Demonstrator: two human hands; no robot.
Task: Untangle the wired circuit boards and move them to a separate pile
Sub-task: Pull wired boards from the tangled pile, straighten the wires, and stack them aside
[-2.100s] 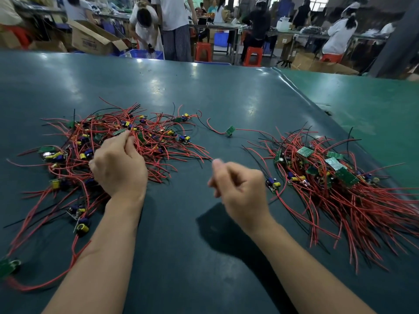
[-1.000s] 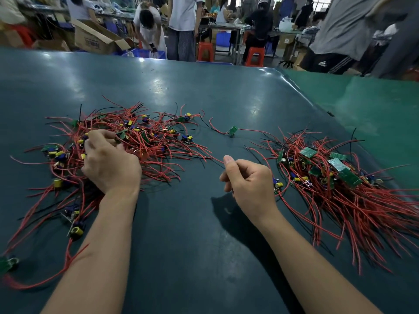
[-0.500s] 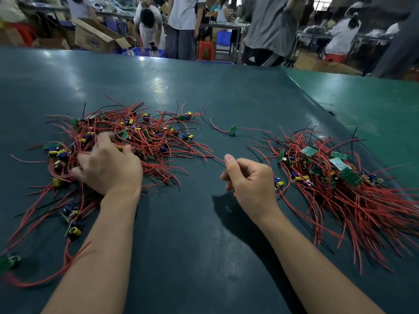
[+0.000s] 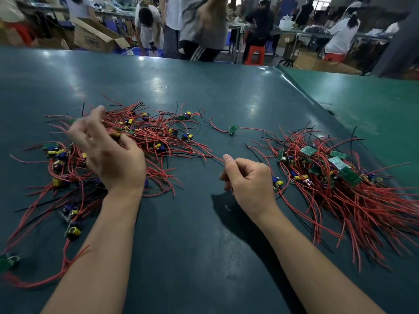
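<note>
A tangled pile of wired circuit boards (image 4: 158, 141), red and black leads with blue and yellow parts, spreads over the left of the dark green table (image 4: 204, 245). My left hand (image 4: 108, 155) is raised above this pile, blurred, and pinches a small board with a yellow part between thumb and fingers. My right hand (image 4: 249, 184) hovers mid-table with curled fingers and pinches the end of a red wire that leads to the left pile. A second pile of boards (image 4: 328, 177) lies at the right, its wires fanned towards the near right.
One single board (image 4: 232, 129) with red leads lies between the piles, farther back. Another loose board (image 4: 8, 261) sits at the near left edge. A lighter green table (image 4: 374, 105) adjoins on the right. People (image 4: 199, 30) and a cardboard box (image 4: 95, 39) are beyond the far edge.
My left hand has lifted off the tangled pile with a small board pinched in its fingers. My right hand has kept its place and pose. A person walks past behind the table.
</note>
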